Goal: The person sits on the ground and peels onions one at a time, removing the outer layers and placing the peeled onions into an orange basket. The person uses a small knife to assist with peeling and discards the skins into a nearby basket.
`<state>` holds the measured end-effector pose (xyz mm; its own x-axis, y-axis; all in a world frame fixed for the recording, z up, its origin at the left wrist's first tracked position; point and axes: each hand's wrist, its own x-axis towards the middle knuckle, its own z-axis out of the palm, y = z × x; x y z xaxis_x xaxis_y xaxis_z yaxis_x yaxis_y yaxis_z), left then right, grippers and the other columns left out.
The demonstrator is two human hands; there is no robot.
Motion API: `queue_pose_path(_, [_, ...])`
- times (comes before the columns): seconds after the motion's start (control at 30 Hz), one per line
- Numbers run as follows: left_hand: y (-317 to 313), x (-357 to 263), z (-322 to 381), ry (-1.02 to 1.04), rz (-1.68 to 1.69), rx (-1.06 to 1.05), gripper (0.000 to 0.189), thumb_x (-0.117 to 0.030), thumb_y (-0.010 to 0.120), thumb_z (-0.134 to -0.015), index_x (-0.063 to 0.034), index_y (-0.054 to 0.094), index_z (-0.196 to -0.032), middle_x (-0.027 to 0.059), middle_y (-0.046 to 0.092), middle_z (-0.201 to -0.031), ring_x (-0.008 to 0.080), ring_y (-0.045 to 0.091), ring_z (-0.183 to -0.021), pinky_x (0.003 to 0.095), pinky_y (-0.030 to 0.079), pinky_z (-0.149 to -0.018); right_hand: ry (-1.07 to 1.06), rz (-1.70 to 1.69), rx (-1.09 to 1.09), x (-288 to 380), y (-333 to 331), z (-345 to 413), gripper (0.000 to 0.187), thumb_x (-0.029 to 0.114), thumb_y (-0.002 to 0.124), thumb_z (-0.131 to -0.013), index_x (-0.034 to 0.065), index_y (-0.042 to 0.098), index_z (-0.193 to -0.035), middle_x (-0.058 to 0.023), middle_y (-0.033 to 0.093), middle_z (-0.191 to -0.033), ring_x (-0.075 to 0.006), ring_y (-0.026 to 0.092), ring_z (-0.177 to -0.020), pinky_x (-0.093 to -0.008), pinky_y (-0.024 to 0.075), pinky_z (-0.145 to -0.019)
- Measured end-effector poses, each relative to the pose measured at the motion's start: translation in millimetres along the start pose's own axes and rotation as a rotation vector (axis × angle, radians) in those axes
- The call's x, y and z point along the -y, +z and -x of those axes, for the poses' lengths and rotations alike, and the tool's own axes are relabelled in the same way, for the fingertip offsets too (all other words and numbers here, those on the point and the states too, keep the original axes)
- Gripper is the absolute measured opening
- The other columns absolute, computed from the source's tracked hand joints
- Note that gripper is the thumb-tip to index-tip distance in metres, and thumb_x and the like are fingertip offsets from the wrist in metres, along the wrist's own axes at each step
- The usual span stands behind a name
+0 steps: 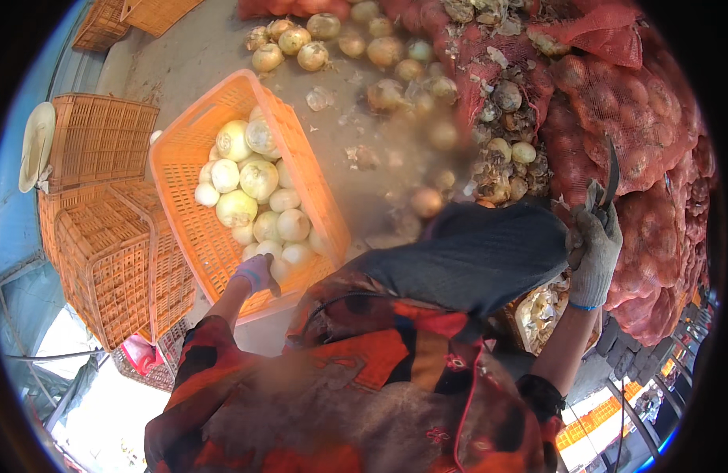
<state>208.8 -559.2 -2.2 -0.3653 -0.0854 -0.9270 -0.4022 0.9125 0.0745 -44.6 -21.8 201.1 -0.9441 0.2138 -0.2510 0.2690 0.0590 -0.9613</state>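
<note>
My left hand (257,274), in a light purple glove, reaches over the near rim of an orange plastic crate (192,260) beside several peeled onions (258,179). Whether it grips one of them, I cannot tell. On the right, my right hand (597,251) wears a pale knit glove and is closed around a knife with a dark curved blade (612,171). The blade points up and away from me, in front of red mesh sacks of onions (636,118). Part of the knife's handle is hidden by the fingers.
Unpeeled onions (384,51) and loose skins lie on the concrete floor (216,53) beyond the crate. Orange crates (103,248) stand stacked at the left, with a pale hat (37,146) beside them. A container of onion skins (541,316) is near my right forearm.
</note>
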Motion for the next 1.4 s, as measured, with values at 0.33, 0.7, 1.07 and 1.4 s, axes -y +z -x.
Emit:
queue_pose_path(0.33, [-100,-9,-18,0.214,-0.089,0.13,0.068,-0.05,0.082,-0.081,-0.0074,0.07,-0.132,0.017,0.074,-0.114,0.03,0.071,-0.11,0.0422,0.056,-0.097,-0.156,-0.13,-0.098,23,-91,-7,0.062,0.001,0.066,-0.092,-0.0023,0.048,-0.151,-0.0006,0.06,-0.089,-0.0032,0.047,-0.056,-0.0158,0.0353,-0.048])
queue_pose_path(0.7, [-320,-206,-240,0.55,0.235,-0.634,0.062,-0.031,0.086,-0.084,0.0014,0.067,-0.133,0.0131,0.075,-0.106,0.0224,0.073,-0.091,0.034,0.057,-0.079,0.114,0.534,-0.274,-135,-98,-26,0.072,0.003,0.071,-0.091,0.0055,0.048,-0.159,-0.0084,0.073,-0.118,-0.0114,0.064,-0.085,-0.0286,0.0548,-0.081])
queue_pose_path(1.07, [-416,-341,-407,0.076,0.351,-0.661,0.105,-0.056,0.086,-0.069,-0.0038,0.051,-0.154,0.0275,0.06,-0.148,0.0396,0.058,-0.138,0.045,0.049,-0.114,0.097,1.092,-0.211,-106,-120,12,0.053,0.001,0.062,-0.09,0.0159,0.064,-0.141,-0.0148,0.071,-0.079,-0.0279,0.072,-0.069,-0.0421,0.0575,-0.07])
queue_pose_path(1.4, [-355,-274,-453,0.07,1.168,-0.523,0.09,-0.042,0.092,-0.071,0.0019,0.059,-0.142,0.021,0.069,-0.132,0.0352,0.068,-0.121,0.0445,0.058,-0.098,0.3,0.917,-0.135,-120,-109,0,0.038,0.016,0.066,-0.104,0.0119,0.066,-0.142,0.0029,0.056,-0.074,-0.0077,0.052,-0.063,-0.0233,0.045,-0.062])
